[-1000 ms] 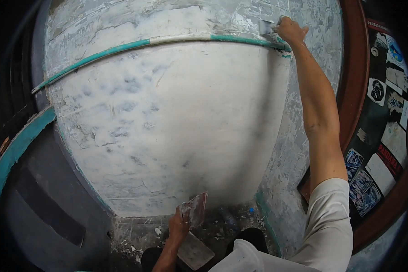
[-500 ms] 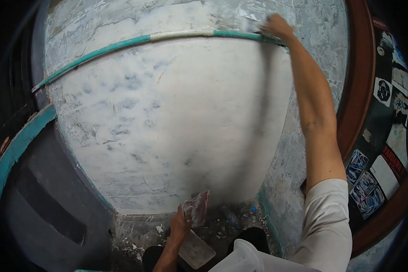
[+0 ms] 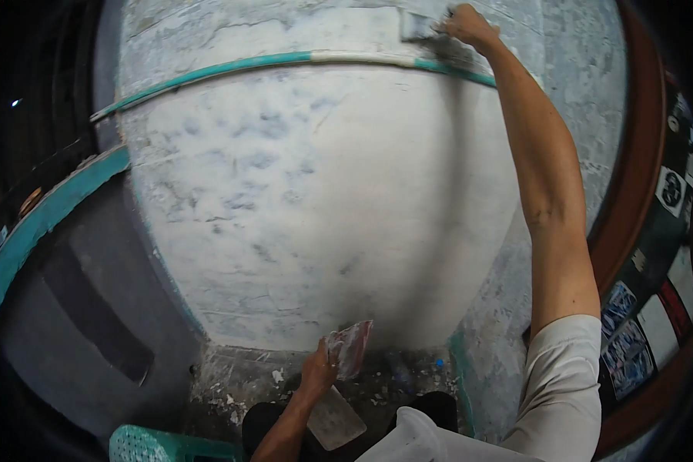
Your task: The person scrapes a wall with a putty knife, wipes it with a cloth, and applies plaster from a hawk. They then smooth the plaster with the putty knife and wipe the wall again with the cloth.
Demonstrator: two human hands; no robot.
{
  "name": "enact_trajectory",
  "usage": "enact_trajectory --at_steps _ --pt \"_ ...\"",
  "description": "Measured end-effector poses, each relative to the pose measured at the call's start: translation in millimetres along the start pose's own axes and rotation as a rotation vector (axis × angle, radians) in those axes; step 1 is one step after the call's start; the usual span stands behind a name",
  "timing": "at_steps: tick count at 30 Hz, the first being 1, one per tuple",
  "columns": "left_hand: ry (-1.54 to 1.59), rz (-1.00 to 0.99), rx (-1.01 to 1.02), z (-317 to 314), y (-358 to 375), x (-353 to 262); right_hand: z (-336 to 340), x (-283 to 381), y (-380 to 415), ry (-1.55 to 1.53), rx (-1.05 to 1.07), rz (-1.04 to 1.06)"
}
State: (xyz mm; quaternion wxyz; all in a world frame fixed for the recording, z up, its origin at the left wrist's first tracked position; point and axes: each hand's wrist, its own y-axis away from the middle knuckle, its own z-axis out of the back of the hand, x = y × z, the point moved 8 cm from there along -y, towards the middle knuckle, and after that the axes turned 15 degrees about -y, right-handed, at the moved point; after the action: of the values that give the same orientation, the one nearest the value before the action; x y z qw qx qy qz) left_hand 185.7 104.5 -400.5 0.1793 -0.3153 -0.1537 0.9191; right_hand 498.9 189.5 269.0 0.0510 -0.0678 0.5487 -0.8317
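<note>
High on the wall, above the teal-and-white pipe-like strip (image 3: 231, 68), my right hand (image 3: 470, 29) grips a putty knife. The putty knife's wide pale blade (image 3: 417, 27) lies close to or against the grey plaster; its handle is hidden in my fingers. Low down, my left hand (image 3: 318, 372) is closed on a flat reddish plate (image 3: 350, 349) smeared with white paste. The plate is tilted up, apart from the wall. Below the strip, the wall panel (image 3: 385, 177) is coated white, with bluish-grey patches on its left side.
A green stool (image 3: 158, 445) stands at lower left. A teal-edged ledge (image 3: 58, 208) juts out on the left. Below me are a greyish rectangular slab (image 3: 336, 420), plaster crumbs and a clear bottle (image 3: 399, 371). A brown frame (image 3: 643, 131) and a stickered dark panel (image 3: 643, 269) border the right.
My right hand and the putty knife have moved left and slightly up along the wall. The view has turned left, bringing the green stool in. My left hand still holds the reddish plate.
</note>
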Motion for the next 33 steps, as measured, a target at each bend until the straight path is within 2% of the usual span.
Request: enact_trajectory --at_steps 2,3,4,6,7,8,9,10,11,12,13,14,15,16,17,18,19,20,21,22,23,25,27,29,33 --pt "0.020 0.078 -0.026 -4 -4 17 -36 -70 -46 0.004 0.050 0.112" --pt "0.053 0.135 -0.035 -5 -1 26 -20 -44 -11 0.092 0.166 0.108" --pt "0.056 0.152 -0.042 -2 -1 25 -17 -91 -21 0.114 0.157 0.026" --pt "0.340 0.241 -0.225 23 -3 30 27 -151 2 0.319 -0.081 -0.181" --pt "0.346 0.260 -0.233 29 -4 35 67 -122 47 0.479 -0.251 -0.222" --pt "0.419 0.307 -0.308 38 -4 44 87 -116 67 0.587 -0.115 -0.291" --pt "0.493 0.353 -0.381 46 -3 51 103 -111 94 0.556 -0.201 -0.291" --pt "0.595 0.469 -0.372 48 -1 58 106 -142 111 0.368 -0.293 -0.259" --pt "0.604 0.480 -0.368 47 -3 63 106 -115 151 0.264 -0.244 -0.226" --pt "0.765 0.492 -0.409 39 -4 74 89 -158 176 0.064 -0.114 -0.130" --pt "0.921 0.499 -0.452 34 -3 84 72 -165 236 -0.046 -0.103 -0.059" --pt "0.932 0.505 -0.455 34 -4 87 59 -126 314 -0.111 -0.236 0.056" --pt "1.044 0.540 -0.439 29 -3 92 23 -149 395 -0.265 -0.045 -0.243" --pt "1.149 0.574 -0.426 24 -2 95 -24 -157 485 -0.662 0.216 -0.805" --pt "1.143 0.580 -0.438 20 -2 100 -48 -77 552 -1.091 -0.041 -1.008" --pt "1.228 0.634 -0.419 9 0 108 -78 -30 603 -1.348 0.156 -1.127" --pt "1.307 0.692 -0.394 2 6 112 -104 -3 658 -1.340 0.392 -1.265" --pt "1.301 0.821 -0.386 8 14 105 -125 13 705 -1.342 0.479 -1.340" --pt "1.281 0.820 -0.392 6 15 114 -138 35 735 -1.437 0.511 -1.410" --pt "1.400 0.814 -0.338 -11 13 124 -140 57 750 -1.427 0.583 -1.544" --pt "1.519 0.807 -0.278 -22 12 127 -136 74 740 -1.440 0.581 -1.555" --pt "1.474 0.858 -0.273 -13 18 125 -125 101 716 -1.460 0.696 -1.581" --pt "1.445 0.892 -0.277 -10 17 124 -137 96 725 -1.470 0.737 -1.571" --pt "1.464 0.798 -0.332 -4 13 124 -145 95 733 -1.388 0.808 -1.516" --pt "1.467 0.838 -0.337 0 15 120 -141 101 734 -1.449 0.800 -1.531"
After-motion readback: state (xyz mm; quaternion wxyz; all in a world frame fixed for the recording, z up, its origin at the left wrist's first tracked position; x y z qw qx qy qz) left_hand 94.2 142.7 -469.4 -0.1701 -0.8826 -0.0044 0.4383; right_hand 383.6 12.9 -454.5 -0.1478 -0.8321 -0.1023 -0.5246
